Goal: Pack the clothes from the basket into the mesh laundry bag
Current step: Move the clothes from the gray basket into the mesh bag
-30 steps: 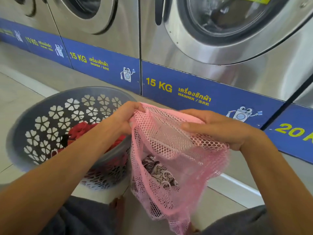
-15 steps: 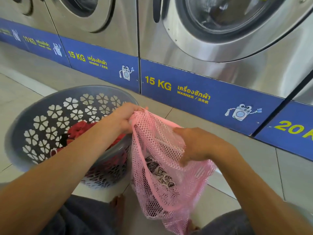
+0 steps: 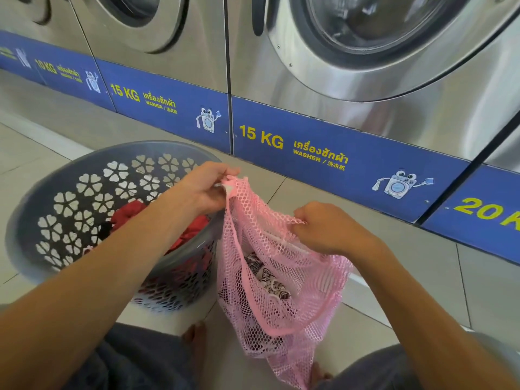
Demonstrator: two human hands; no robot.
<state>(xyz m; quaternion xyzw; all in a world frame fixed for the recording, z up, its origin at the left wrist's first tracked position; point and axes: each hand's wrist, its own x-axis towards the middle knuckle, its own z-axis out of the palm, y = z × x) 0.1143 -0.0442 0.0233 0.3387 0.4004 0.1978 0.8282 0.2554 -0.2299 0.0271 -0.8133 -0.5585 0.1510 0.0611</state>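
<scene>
At the left of the frame sits a round grey plastic laundry basket [image 3: 36, 220], its rigid wall pierced with flower-shaped cut-outs. Crumpled red clothes [image 3: 129, 213] lie in its bottom, with something dark beside them that is hard to make out.

Over the basket's right rim, the left hand [image 3: 204, 190] pinches one edge of the mouth of a pink mesh laundry bag [image 3: 281, 291], fingers curled on the fabric. The bag hangs limp in the lower middle of the frame, just beside the basket, its coarse open net soft and folding on itself. A patterned brown and white garment [image 3: 266, 278] shows through the mesh, already inside.

Right of centre, the right hand [image 3: 329, 232] grips the opposite edge of the mouth, fingers closed on the netting.

The likely trouble is the mouth itself: the floppy net may collapse shut once one hand lets go to fetch a garment, so clothes could catch on the holes or slip past to the tiled floor [image 3: 422, 266]. Fingers may also snag in the mesh.

Across the top runs a row of stainless steel washers [image 3: 174, 52] above a smooth blue printed band [image 3: 323, 130].
</scene>
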